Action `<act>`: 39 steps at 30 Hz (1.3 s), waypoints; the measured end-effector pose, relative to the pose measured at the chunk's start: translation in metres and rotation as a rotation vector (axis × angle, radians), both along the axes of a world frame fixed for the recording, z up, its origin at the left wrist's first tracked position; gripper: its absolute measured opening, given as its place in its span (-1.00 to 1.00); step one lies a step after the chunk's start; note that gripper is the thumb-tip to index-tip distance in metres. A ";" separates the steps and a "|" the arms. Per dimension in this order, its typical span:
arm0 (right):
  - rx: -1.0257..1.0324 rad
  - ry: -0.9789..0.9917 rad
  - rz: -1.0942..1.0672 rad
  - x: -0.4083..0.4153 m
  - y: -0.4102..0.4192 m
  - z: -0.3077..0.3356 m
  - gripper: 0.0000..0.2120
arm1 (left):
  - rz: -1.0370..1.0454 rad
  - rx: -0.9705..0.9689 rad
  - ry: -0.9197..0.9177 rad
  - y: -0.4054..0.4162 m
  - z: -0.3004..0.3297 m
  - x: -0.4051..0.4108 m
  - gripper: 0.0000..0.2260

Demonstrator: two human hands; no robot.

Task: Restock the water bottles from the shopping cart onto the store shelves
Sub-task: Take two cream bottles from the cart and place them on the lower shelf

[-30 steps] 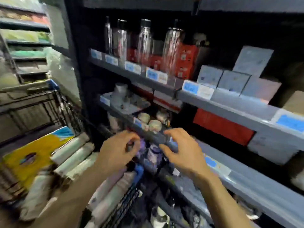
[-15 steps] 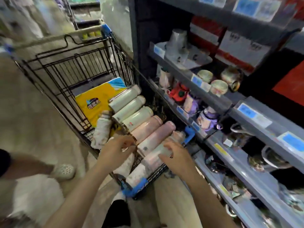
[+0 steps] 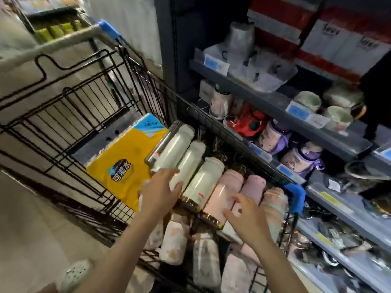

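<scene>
Pick-up step: the left hand [image 3: 160, 187] and right hand [image 3: 249, 216], fingers spread and holding nothing, are positioned over bottles [image 3: 203, 182] in the shopping cart [image 3: 88, 98]. A firm grasp is required next.

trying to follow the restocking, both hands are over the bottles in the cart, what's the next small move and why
Probably close the left hand round the white bottle under its fingers: both hands hover open, holding nothing, and the right hand is over a pink bottle.
</scene>
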State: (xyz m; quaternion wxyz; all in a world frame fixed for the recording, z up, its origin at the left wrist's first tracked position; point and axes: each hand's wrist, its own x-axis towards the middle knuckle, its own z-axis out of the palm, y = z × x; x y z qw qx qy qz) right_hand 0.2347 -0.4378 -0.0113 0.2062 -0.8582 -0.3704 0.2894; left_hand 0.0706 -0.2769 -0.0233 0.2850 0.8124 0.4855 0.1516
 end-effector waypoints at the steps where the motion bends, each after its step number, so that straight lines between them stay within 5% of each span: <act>1: -0.015 0.004 -0.011 -0.007 0.012 -0.001 -0.55 | -0.003 0.024 0.012 0.020 -0.005 0.002 -0.70; 13: -0.155 -0.022 -0.187 -0.035 0.074 -0.009 -0.57 | -0.167 0.118 0.144 0.120 -0.070 0.049 -0.39; 28: -0.101 0.025 -0.249 -0.057 0.196 -0.043 -0.27 | -0.093 0.051 -0.098 0.143 -0.034 -0.022 -0.38; 39: -0.248 -0.200 -0.227 -0.079 0.221 -0.067 -0.15 | -0.015 0.020 -0.132 0.143 -0.036 -0.082 -0.39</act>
